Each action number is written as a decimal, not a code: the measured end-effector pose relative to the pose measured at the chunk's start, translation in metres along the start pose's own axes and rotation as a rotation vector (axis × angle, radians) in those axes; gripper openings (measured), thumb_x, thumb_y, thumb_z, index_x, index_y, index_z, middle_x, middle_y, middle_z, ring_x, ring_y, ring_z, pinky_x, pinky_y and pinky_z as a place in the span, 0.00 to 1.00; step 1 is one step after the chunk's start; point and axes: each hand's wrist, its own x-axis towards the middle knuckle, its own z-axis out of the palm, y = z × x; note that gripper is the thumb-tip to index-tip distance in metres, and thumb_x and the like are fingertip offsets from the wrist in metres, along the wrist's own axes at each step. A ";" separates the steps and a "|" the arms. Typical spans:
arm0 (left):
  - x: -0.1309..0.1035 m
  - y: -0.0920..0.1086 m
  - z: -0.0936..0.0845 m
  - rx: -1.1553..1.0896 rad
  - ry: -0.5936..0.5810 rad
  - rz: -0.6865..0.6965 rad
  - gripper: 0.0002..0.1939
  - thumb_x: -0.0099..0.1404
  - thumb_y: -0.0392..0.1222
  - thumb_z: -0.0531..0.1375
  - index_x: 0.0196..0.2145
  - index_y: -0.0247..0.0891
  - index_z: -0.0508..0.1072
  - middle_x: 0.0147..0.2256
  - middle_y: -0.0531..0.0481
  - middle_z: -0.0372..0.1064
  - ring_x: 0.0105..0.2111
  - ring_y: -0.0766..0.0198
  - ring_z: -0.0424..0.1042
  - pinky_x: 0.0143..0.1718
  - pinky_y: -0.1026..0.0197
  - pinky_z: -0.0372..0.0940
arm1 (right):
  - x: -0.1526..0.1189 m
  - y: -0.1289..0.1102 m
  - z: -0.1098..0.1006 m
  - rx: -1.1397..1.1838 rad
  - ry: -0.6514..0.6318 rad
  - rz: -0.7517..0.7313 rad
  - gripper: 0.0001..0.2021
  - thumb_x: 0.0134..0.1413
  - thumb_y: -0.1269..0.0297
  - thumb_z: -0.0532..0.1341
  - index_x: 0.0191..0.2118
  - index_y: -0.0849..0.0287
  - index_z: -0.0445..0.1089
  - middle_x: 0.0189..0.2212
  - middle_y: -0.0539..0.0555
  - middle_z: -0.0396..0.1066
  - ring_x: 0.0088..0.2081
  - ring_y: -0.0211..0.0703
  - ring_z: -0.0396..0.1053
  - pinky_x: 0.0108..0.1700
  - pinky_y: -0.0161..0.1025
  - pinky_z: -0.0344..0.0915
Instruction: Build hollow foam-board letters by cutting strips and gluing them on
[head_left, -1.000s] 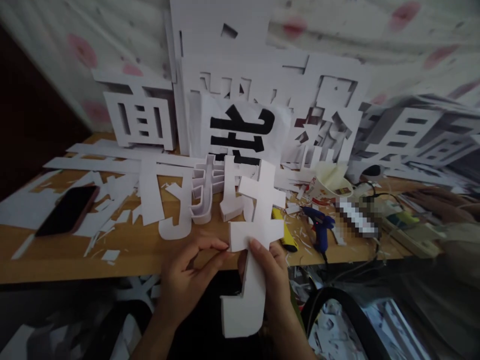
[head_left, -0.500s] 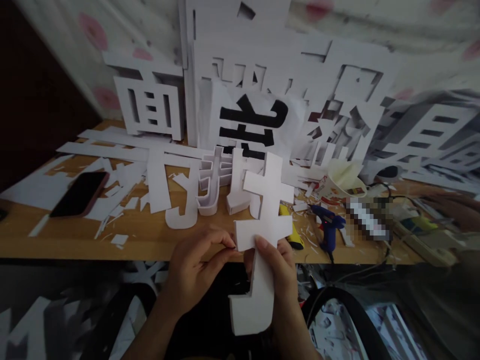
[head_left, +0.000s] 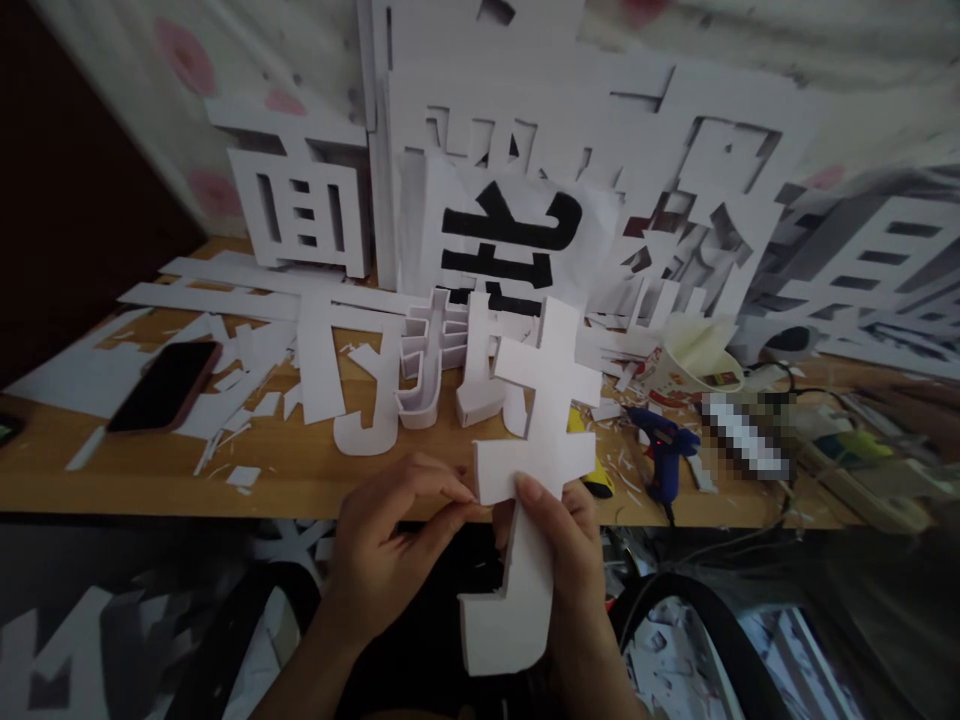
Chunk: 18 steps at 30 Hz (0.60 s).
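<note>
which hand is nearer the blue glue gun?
Right. The right hand grips the white cutout just left of the blue glue gun; the left hand pinches the cutout's left edge, farther away.

Two bare hands, left hand [head_left: 390, 545], right hand [head_left: 562, 560], bare forearms, no sleeves, rings or watch showing, short plain nails, slim fingers

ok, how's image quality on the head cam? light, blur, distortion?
Head view: dim, underexposed below the desk edge; white cutout held by left hand and right hand stays readable. Wide-angle bending shows at the sides, right edge smeared. A pixelated patch masks something beside the glue gun. No glare.
</note>
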 end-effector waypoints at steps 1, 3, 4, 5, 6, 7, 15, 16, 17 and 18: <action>0.000 0.000 0.000 -0.006 0.006 0.001 0.11 0.62 0.27 0.63 0.35 0.43 0.73 0.32 0.56 0.74 0.34 0.68 0.75 0.38 0.67 0.68 | 0.001 0.001 -0.001 0.006 -0.005 0.002 0.20 0.40 0.46 0.73 0.25 0.59 0.71 0.11 0.47 0.66 0.11 0.32 0.59 0.12 0.27 0.55; 0.000 0.001 0.000 0.005 0.008 0.013 0.11 0.62 0.26 0.64 0.35 0.43 0.73 0.31 0.57 0.74 0.34 0.69 0.75 0.38 0.68 0.68 | 0.002 0.002 -0.003 0.012 -0.012 0.002 0.21 0.39 0.46 0.74 0.25 0.59 0.71 0.11 0.47 0.67 0.10 0.33 0.59 0.12 0.27 0.54; 0.000 0.002 -0.001 0.019 0.007 0.021 0.11 0.62 0.26 0.64 0.35 0.43 0.73 0.31 0.57 0.74 0.33 0.69 0.74 0.37 0.68 0.68 | 0.003 0.003 -0.003 0.008 -0.019 0.003 0.21 0.39 0.46 0.73 0.26 0.59 0.72 0.11 0.47 0.67 0.10 0.33 0.59 0.12 0.27 0.54; 0.001 0.003 -0.001 0.034 0.003 0.024 0.11 0.62 0.26 0.64 0.34 0.43 0.72 0.31 0.57 0.74 0.33 0.70 0.74 0.37 0.69 0.67 | 0.003 0.003 -0.004 -0.003 -0.027 0.006 0.21 0.40 0.45 0.73 0.26 0.59 0.72 0.10 0.47 0.66 0.10 0.33 0.59 0.12 0.27 0.54; 0.001 0.004 -0.001 0.050 -0.005 0.023 0.11 0.62 0.26 0.63 0.34 0.42 0.72 0.31 0.58 0.73 0.33 0.70 0.74 0.37 0.69 0.67 | 0.003 0.003 -0.005 -0.016 -0.034 0.010 0.21 0.40 0.45 0.73 0.27 0.59 0.73 0.10 0.47 0.66 0.10 0.33 0.59 0.12 0.27 0.54; 0.002 0.005 -0.002 0.065 -0.020 0.016 0.11 0.63 0.26 0.63 0.34 0.42 0.71 0.31 0.58 0.73 0.33 0.71 0.73 0.37 0.69 0.67 | 0.003 0.003 -0.006 -0.028 -0.038 0.014 0.21 0.41 0.44 0.73 0.27 0.59 0.73 0.10 0.47 0.65 0.10 0.33 0.59 0.12 0.28 0.54; 0.006 0.007 -0.003 0.120 -0.136 0.007 0.09 0.65 0.28 0.59 0.33 0.42 0.68 0.30 0.56 0.71 0.30 0.69 0.71 0.34 0.69 0.66 | 0.005 0.004 -0.009 -0.046 -0.040 0.006 0.20 0.42 0.45 0.72 0.25 0.59 0.72 0.10 0.48 0.66 0.10 0.33 0.58 0.12 0.28 0.53; 0.007 0.007 -0.004 0.126 -0.145 0.012 0.09 0.65 0.28 0.59 0.33 0.42 0.68 0.29 0.56 0.71 0.30 0.69 0.71 0.33 0.69 0.66 | 0.005 0.003 -0.008 -0.042 -0.038 0.008 0.20 0.42 0.45 0.72 0.24 0.59 0.72 0.10 0.49 0.66 0.10 0.33 0.58 0.12 0.28 0.53; 0.008 0.007 -0.004 0.130 -0.151 0.019 0.09 0.65 0.28 0.58 0.33 0.42 0.68 0.29 0.55 0.71 0.29 0.68 0.71 0.32 0.68 0.66 | 0.005 0.002 -0.008 -0.035 -0.038 0.013 0.20 0.41 0.46 0.72 0.23 0.59 0.71 0.10 0.49 0.66 0.11 0.33 0.58 0.12 0.28 0.53; 0.009 0.007 -0.005 0.133 -0.159 0.026 0.09 0.65 0.28 0.58 0.33 0.42 0.68 0.28 0.55 0.72 0.29 0.68 0.71 0.32 0.68 0.66 | 0.004 0.001 -0.007 -0.025 -0.037 0.021 0.20 0.41 0.47 0.72 0.23 0.59 0.71 0.10 0.49 0.66 0.11 0.33 0.58 0.13 0.28 0.53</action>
